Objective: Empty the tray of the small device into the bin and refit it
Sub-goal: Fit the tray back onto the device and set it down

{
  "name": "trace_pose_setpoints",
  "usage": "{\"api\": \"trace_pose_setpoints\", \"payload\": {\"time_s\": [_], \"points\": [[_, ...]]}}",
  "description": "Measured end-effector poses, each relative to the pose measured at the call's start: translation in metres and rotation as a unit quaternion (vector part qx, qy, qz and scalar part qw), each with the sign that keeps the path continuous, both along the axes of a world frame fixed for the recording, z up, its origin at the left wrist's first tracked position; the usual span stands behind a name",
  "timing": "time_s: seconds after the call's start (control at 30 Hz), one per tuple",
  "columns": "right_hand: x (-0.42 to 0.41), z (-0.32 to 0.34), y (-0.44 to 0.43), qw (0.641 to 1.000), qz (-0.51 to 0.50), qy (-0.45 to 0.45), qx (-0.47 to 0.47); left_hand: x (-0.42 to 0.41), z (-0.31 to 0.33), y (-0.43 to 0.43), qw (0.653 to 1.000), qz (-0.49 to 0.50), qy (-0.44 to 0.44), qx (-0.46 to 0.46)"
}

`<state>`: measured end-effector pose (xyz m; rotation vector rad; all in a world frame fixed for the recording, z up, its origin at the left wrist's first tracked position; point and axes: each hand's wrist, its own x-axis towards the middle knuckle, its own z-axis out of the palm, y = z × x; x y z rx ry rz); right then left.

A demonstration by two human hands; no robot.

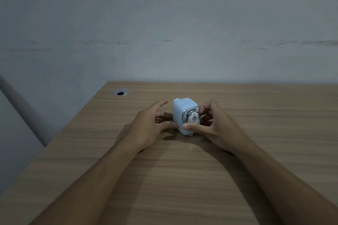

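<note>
A small pale blue device [180,113] stands upright on the wooden desk [182,170]. Its front has a silver-rimmed window with a panda face. My left hand [151,126] grips its left side, thumb on the lower front edge, index finger stretched out past the top. On the other side, my right hand [212,124] holds it, thumb pressed across the lower front and fingers curled by the window. The tray itself is hidden behind my thumbs. No bin is in view.
A round cable hole with a silver rim [121,92] sits at the desk's back left corner. The desk's left edge runs diagonally from there toward me. A grey wall [164,23] rises right behind the desk. A grey pipe [23,107] slants at left.
</note>
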<state>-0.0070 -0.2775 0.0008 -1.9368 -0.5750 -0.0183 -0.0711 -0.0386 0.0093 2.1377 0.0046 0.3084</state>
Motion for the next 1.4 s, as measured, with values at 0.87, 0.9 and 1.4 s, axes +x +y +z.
{"api": "trace_pose_setpoints", "payload": {"time_s": [0.87, 0.9, 1.4], "points": [[0.149, -0.007, 0.058, 0.994, -0.058, -0.092, -0.003, 0.153, -0.012, 0.010, 0.997, -0.056, -0.035, 0.045], [0.157, -0.008, 0.060, 0.994, -0.061, -0.091, -0.007, 0.161, -0.012, 0.012, 0.996, -0.055, -0.035, 0.058], [0.181, -0.027, 0.064, 0.986, -0.113, -0.111, -0.059, 0.181, -0.023, 0.014, 0.985, 0.005, -0.020, 0.170]]}}
